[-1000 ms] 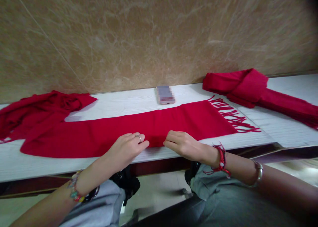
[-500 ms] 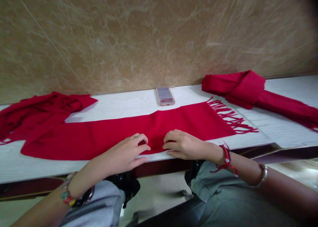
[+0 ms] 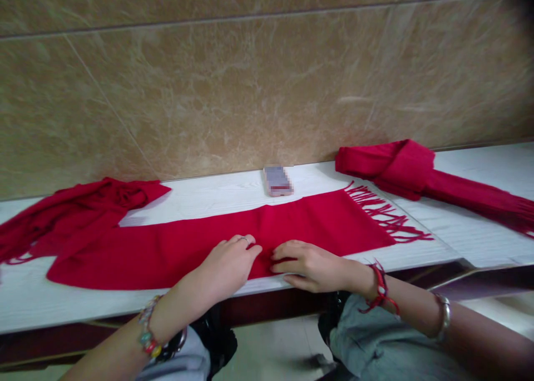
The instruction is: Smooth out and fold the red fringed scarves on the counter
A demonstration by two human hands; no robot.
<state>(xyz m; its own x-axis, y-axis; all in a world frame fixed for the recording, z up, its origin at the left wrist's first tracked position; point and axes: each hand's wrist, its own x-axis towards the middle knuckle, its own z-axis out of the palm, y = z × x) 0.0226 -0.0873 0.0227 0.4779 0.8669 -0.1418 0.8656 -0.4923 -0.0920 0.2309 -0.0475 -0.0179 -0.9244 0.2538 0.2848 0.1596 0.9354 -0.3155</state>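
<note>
A long red scarf [image 3: 162, 250] with a fringed right end lies spread flat along a white shelf-like surface. My left hand [image 3: 233, 264] is on its middle part near the front edge, fingers curled closed against the cloth; the fingertips are partly hidden. A few centimetres to the right, my right hand [image 3: 306, 265] rests on the same scarf with its fingers bent and apart, thumb by the front edge. The scarf's left part runs into a crumpled red heap of cloth [image 3: 92, 214]; where one stops and the other starts I cannot tell.
At the back right lies another red scarf [image 3: 387, 167], folded over itself with its fringed tail to the right. A phone [image 3: 278, 182] lies near the marble-patterned wall [image 3: 233, 92]. The white surface [image 3: 479, 245] is narrow, its front edge close to my knees.
The view has tilted up, so everything sits lower in the picture. My left hand has shifted slightly right, turned, and curled its fingers more. My right hand stays about where it was on the scarf.
</note>
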